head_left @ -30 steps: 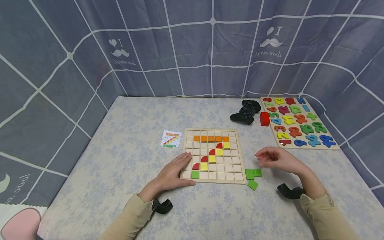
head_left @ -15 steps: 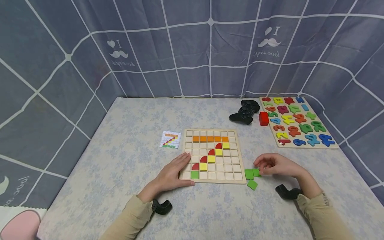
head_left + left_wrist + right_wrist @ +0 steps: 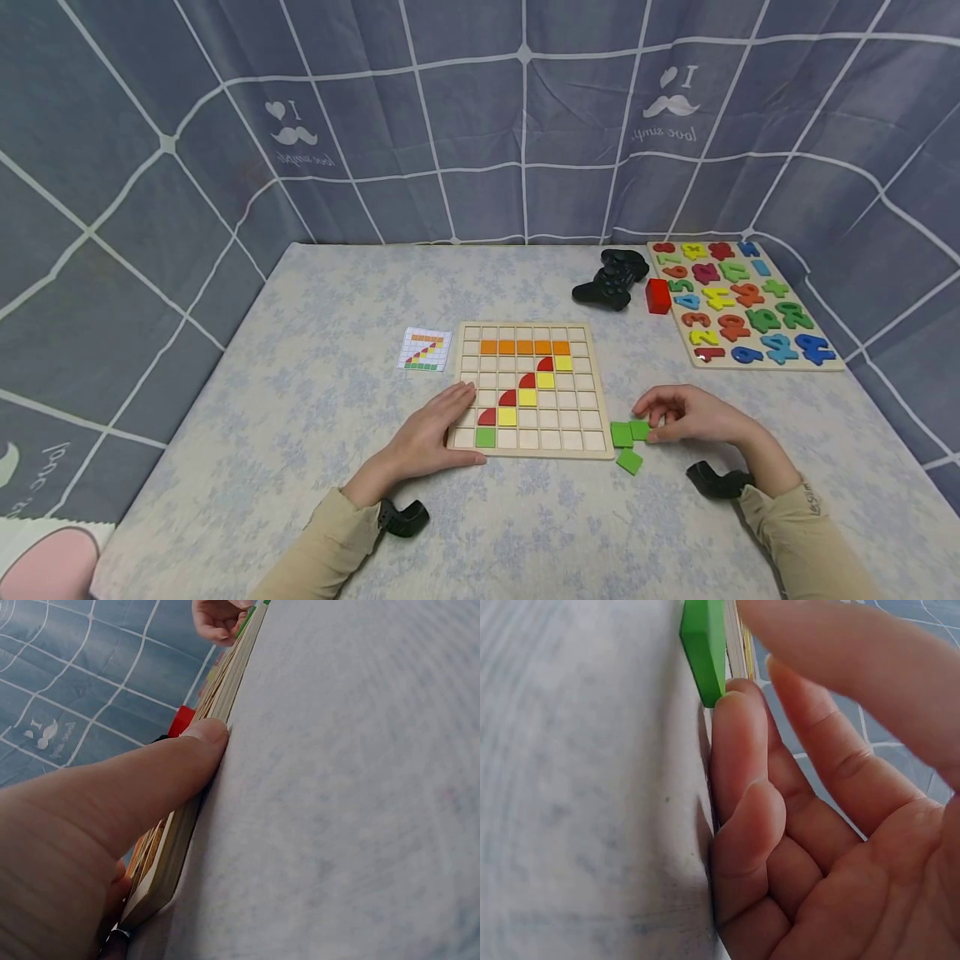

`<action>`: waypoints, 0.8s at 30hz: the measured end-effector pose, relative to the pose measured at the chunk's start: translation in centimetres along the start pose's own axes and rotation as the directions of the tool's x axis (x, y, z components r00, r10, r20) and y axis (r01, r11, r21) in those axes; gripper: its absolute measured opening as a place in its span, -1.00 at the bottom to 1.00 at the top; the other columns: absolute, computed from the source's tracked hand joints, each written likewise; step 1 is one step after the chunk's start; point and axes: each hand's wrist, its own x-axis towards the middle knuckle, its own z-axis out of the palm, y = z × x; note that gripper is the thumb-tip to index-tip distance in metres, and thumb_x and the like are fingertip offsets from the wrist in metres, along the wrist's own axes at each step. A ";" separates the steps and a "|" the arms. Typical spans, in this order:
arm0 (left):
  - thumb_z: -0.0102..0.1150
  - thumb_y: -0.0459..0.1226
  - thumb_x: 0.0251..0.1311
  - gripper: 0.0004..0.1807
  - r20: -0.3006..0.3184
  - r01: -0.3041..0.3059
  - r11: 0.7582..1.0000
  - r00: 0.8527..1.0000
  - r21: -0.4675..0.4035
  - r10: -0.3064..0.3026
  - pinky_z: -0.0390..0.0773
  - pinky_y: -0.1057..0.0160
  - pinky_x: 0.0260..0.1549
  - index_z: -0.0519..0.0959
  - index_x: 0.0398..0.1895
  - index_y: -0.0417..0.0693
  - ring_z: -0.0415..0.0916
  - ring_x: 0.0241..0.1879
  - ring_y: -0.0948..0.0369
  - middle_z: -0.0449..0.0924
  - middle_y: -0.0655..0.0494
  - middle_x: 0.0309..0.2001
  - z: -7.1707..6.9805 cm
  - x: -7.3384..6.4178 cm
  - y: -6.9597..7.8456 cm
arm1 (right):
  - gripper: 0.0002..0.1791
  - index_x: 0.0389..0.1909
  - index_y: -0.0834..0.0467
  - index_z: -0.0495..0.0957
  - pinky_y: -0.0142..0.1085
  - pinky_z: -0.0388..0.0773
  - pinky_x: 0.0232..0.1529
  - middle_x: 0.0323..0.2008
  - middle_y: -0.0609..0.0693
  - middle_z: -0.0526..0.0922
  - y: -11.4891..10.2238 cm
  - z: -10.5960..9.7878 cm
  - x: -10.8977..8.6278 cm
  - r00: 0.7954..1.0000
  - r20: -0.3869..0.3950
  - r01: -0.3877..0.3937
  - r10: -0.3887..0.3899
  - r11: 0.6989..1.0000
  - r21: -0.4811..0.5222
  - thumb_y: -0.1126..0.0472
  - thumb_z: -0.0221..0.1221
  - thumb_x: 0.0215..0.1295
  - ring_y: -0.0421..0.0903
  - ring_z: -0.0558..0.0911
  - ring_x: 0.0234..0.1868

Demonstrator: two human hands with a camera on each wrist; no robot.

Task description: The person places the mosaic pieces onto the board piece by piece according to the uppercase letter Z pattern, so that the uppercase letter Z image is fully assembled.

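Note:
A square wooden grid board (image 3: 570,408) lies on the table with orange, red, yellow and green pieces in its cells. At its near left corner rests my left hand (image 3: 427,433), fingers straight along the left side. The left thumb (image 3: 180,754) lies against the board's front edge in the left wrist view. Right of the board are three loose green square tiles: one beside the board (image 3: 621,434), one nearer me (image 3: 629,461), and one (image 3: 640,429) that my right hand (image 3: 693,417) pinches at its edge between thumb and index finger. That hand's other fingers (image 3: 739,750) are curled.
A pattern card (image 3: 424,349) lies left of the board. Behind on the right are a black game controller (image 3: 611,281), a red block (image 3: 658,297) and a number puzzle board (image 3: 750,304). A grid-patterned curtain (image 3: 480,125) hangs behind the table.
My right hand has come down and slightly toward me onto the far right green tile, and its thumb and index finger have closed in. The left hand stays at the board's corner.

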 end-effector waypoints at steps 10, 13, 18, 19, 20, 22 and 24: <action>0.29 0.17 -0.02 0.07 -0.001 0.000 1.000 1.000 0.007 0.000 0.06 0.09 0.36 0.09 0.42 -0.25 -0.09 0.43 0.11 0.03 -0.07 0.43 -0.1 0.0 0.0 | -0.66 -0.14 0.28 0.55 -0.40 0.44 -0.50 -0.43 0.05 0.53 -0.1 0.4 0.2 0.999 -0.033 -0.009 0.007 0.998 -0.069 0.25 0.36 0.06 -0.18 0.44 -0.49; 0.29 0.17 -0.02 0.07 0.002 0.003 1.000 1.000 0.006 -0.003 0.06 0.09 0.36 0.08 0.42 -0.24 -0.10 0.43 0.11 0.03 -0.07 0.43 0.0 0.0 0.0 | -0.68 -0.17 0.28 0.55 -0.40 0.42 -0.52 -0.47 0.02 0.50 -0.2 0.5 0.3 0.999 -0.033 -0.023 0.021 0.997 -0.074 0.25 0.35 0.07 -0.19 0.43 -0.51; 0.29 0.17 -0.02 0.07 0.003 0.004 1.000 1.000 0.005 -0.004 0.05 0.08 0.36 0.09 0.42 -0.24 -0.10 0.43 0.10 0.03 -0.07 0.43 0.0 0.0 0.0 | -0.74 -0.27 0.27 0.53 -0.40 0.35 -0.56 -0.55 -0.01 0.43 -0.3 0.5 0.3 0.998 -0.026 -0.056 0.054 0.996 -0.072 0.25 0.35 0.06 -0.19 0.38 -0.56; 0.29 0.17 -0.02 0.06 0.003 0.004 1.000 1.000 0.003 -0.004 0.05 0.08 0.36 0.09 0.42 -0.24 -0.10 0.43 0.10 0.03 -0.07 0.43 0.0 0.0 0.0 | -0.75 -0.29 0.26 0.53 -0.40 0.34 -0.57 -0.56 -0.02 0.42 -0.3 0.5 0.3 0.998 -0.024 -0.059 0.057 0.996 -0.072 0.25 0.35 0.06 -0.20 0.38 -0.57; 0.29 0.17 -0.02 0.06 0.003 0.004 1.000 1.000 0.002 -0.004 0.05 0.08 0.36 0.09 0.42 -0.24 -0.10 0.43 0.11 0.03 -0.07 0.43 0.0 0.0 0.1 | -0.76 -0.31 0.26 0.53 -0.40 0.33 -0.57 -0.57 -0.03 0.41 -0.3 0.4 0.3 0.998 -0.021 -0.059 0.057 0.996 -0.071 0.26 0.35 0.06 -0.20 0.37 -0.57; 0.29 0.17 -0.02 0.06 0.005 0.006 1.000 1.000 -0.001 -0.006 0.05 0.08 0.36 0.09 0.42 -0.24 -0.10 0.43 0.11 0.02 -0.06 0.44 0.0 0.0 0.1 | -0.78 -0.34 0.26 0.52 -0.40 0.32 -0.57 -0.58 -0.03 0.41 -0.4 0.3 0.3 0.999 -0.014 -0.052 0.051 0.996 -0.070 0.25 0.34 0.07 -0.21 0.37 -0.57; 0.29 0.16 -0.02 0.06 0.008 0.009 1.000 1.000 -0.004 -0.009 0.05 0.08 0.36 0.08 0.43 -0.23 -0.11 0.43 0.11 0.02 -0.06 0.44 0.0 0.0 0.1 | -0.79 -0.36 0.26 0.53 -0.41 0.32 -0.57 -0.58 -0.04 0.42 -0.4 0.1 0.2 0.999 -0.009 -0.044 0.043 0.997 -0.069 0.24 0.34 0.09 -0.22 0.37 -0.57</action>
